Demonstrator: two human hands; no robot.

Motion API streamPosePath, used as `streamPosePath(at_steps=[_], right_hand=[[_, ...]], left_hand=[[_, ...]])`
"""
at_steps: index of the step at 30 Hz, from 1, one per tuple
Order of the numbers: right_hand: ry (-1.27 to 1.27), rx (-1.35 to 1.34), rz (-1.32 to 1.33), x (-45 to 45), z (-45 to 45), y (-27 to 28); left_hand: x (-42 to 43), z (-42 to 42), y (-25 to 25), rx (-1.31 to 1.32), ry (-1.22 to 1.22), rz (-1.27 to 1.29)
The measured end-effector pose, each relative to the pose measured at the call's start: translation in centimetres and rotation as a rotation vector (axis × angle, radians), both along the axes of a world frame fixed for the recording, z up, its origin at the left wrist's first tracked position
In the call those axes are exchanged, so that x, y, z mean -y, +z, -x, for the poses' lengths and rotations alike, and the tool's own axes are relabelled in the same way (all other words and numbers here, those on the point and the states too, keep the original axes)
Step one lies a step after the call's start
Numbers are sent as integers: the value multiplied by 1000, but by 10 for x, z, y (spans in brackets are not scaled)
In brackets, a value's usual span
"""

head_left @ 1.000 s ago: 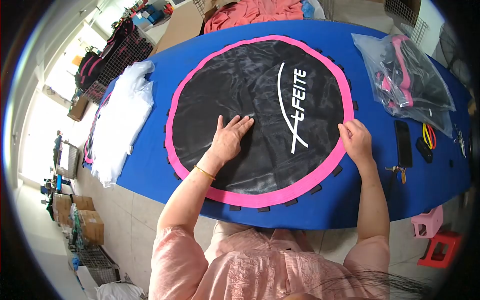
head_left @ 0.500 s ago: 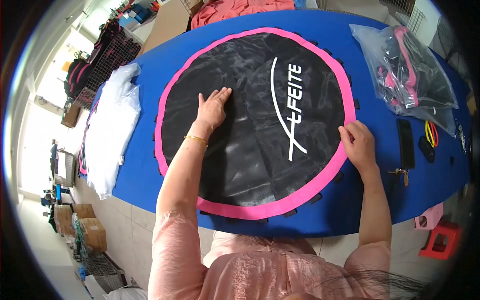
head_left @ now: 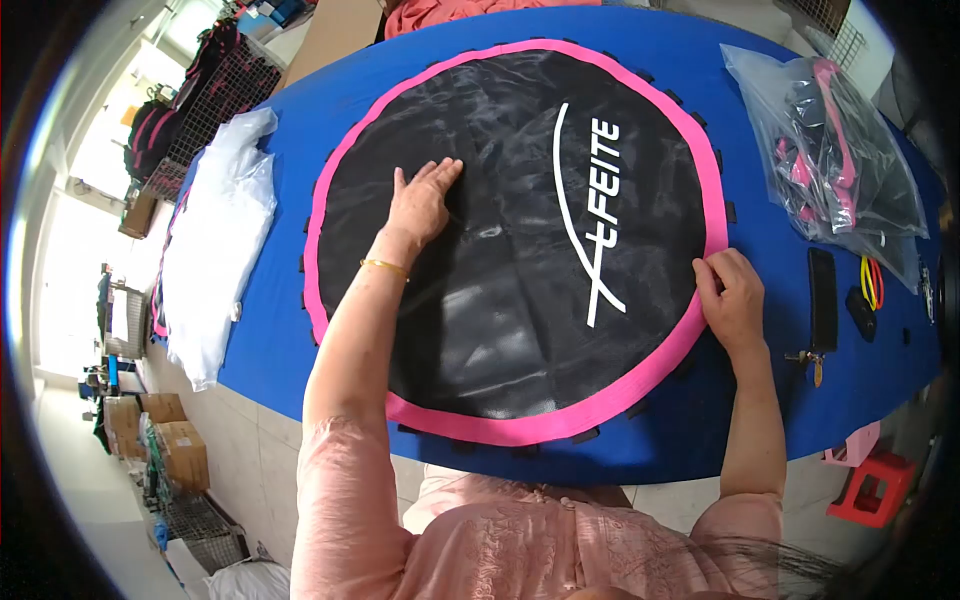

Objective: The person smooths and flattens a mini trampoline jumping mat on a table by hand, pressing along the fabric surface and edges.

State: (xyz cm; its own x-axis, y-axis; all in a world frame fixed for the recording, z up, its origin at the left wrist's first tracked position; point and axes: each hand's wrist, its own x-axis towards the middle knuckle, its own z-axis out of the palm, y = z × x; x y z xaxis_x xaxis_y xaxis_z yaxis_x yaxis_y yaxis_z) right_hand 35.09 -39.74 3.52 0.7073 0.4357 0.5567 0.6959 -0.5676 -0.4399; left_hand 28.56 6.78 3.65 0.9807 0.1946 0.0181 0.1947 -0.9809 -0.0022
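Note:
A round black trampoline mat with a pink border and white lettering lies spread on a blue-covered table. Short black loops stick out around its rim. My left hand rests on the black fabric left of the middle, palm down, fingers stretched out. At the right edge, my right hand has its fingers curled and its thumb on the pink border, gripping the mat there. The underside of that grip is hidden.
A clear plastic bag with pink and black pieces lies at the right. Below it are a black phone, keys and yellow and red bands. White plastic bags lie at the left edge. A red stool stands on the floor.
The whole view has shifted slightly, so the mat looks a little larger and the things at the right sit farther right. Both hands keep their places on the mat.

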Motion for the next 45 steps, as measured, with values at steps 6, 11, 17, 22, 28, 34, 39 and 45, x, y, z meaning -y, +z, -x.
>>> streamPosePath(at_steps=[6, 11, 17, 22, 28, 34, 39, 45], right_hand=[[20, 7, 4, 1, 2, 1], [16, -4, -3, 4, 2, -1], [17, 16, -9, 6, 3, -2], [9, 20, -28, 6, 4, -3], [-8, 8, -5, 6, 4, -3], [-3, 15, 1, 5, 2, -4], [-12, -15, 8, 7, 2, -4], [-11, -32, 0, 7, 4, -1]], left_hand=[[46, 63, 4, 109, -199, 1], [90, 120, 12, 127, -305, -4], [110, 173, 19, 62, -218, -32], [78, 204, 19, 67, -74, -7], [73, 194, 15, 23, -78, 7], [88, 128, 11, 29, -151, -34], [72, 84, 3, 45, -96, -75], [52, 88, -1, 52, -1, -44]])
